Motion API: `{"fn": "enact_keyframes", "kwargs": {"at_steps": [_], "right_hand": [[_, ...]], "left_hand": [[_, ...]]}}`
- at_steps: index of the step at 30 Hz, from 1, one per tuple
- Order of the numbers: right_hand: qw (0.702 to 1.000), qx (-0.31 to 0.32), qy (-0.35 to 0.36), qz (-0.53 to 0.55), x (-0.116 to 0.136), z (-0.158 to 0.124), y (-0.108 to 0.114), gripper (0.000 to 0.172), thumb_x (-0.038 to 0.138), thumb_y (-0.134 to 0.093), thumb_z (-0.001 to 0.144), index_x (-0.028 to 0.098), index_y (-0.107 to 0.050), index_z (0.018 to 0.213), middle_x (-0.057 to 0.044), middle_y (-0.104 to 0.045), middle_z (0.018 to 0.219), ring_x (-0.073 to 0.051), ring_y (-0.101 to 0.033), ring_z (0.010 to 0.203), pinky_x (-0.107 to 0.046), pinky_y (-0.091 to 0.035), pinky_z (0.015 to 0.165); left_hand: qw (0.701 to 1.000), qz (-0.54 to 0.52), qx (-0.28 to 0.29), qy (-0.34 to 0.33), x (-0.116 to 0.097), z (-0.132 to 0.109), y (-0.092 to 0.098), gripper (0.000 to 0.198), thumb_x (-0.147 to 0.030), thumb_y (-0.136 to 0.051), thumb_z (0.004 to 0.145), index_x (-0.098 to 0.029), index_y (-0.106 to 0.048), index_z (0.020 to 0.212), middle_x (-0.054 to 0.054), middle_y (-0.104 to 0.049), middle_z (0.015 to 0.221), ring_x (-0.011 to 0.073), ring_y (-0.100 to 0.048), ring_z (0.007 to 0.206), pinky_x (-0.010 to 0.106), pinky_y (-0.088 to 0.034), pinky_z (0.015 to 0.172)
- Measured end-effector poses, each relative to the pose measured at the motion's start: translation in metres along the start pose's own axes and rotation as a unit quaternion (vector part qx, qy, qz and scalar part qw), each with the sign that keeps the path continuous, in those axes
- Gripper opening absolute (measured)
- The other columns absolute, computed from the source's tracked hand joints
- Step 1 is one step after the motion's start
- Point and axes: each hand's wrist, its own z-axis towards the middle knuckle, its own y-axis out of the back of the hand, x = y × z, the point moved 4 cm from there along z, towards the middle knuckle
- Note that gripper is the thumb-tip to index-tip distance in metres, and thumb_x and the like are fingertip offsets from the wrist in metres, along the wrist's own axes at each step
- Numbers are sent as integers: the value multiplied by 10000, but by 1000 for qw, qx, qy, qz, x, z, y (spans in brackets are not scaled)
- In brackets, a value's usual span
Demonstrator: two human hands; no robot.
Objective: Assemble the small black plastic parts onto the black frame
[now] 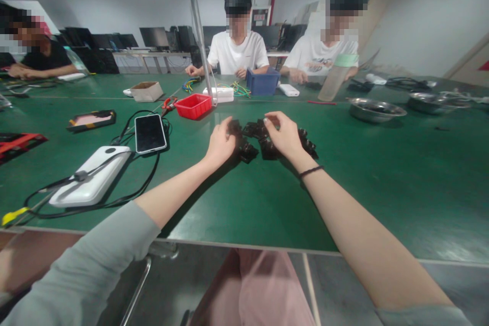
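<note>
Small black parts lie in a loose pile on the green table, with one clump of black parts (248, 152) in the middle and more black parts (308, 145) to the right. My left hand (221, 138) is at the pile's left side, thumb and fingers apart, fingertips against the dark pieces. Over the right part of the pile, my right hand (284, 135) is bent with a gap between thumb and forefinger. Its palm hides some pieces, and I cannot make out their exact kind.
Left of the pile are a phone (150, 134), a white power bank (91, 175) with black cables, and a red tray (193, 106). Farther back stand a blue bin (263, 81), a bottle (336, 79) and a metal bowl (376, 112). Several people sit around the table.
</note>
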Motion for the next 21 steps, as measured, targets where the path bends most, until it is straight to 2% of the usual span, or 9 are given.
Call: {"fn": "enact_keyframes", "kwargs": {"at_steps": [3,6,9,14,21], "right_hand": [[997,10,-6,-75,0,-2,1,210,205,-592,811,148,-666,999,-123,-718,964,-262,-676,869,-437,-541,846],[988,21,-11,-152,1,-4,1,169,215,-605,792,178,-695,929,-116,-719,936,-271,-673,847,-443,-543,810],[972,55,-34,-227,4,-5,1,167,253,-571,826,184,-719,863,-108,-732,920,-264,-675,847,-414,-529,794],[935,136,-49,-322,17,-8,0,288,270,-492,897,159,-753,943,-129,-755,1007,-282,-669,965,-380,-474,822],[914,155,-30,-373,23,-9,0,380,309,-436,945,143,-777,935,-168,-761,956,-296,-657,964,-379,-423,810]], "left_hand": [[1000,-9,-1,1,0,0,0,602,-58,-509,754,-174,-520,1345,105,-620,1139,187,-642,962,350,-545,948],[1000,-6,0,4,-1,0,0,594,-58,-521,753,-156,-521,1338,116,-618,1161,203,-635,1018,356,-544,955],[1000,6,9,9,-3,-1,0,597,-49,-516,760,-137,-508,1351,133,-613,1185,215,-628,1063,364,-544,954],[1000,18,14,3,-5,-1,0,600,-41,-515,762,-128,-498,1355,142,-614,1204,222,-620,1088,382,-542,958],[1000,10,12,5,-6,-2,1,604,-68,-563,754,-130,-498,1351,144,-616,1182,228,-627,1069,400,-540,957]]}}
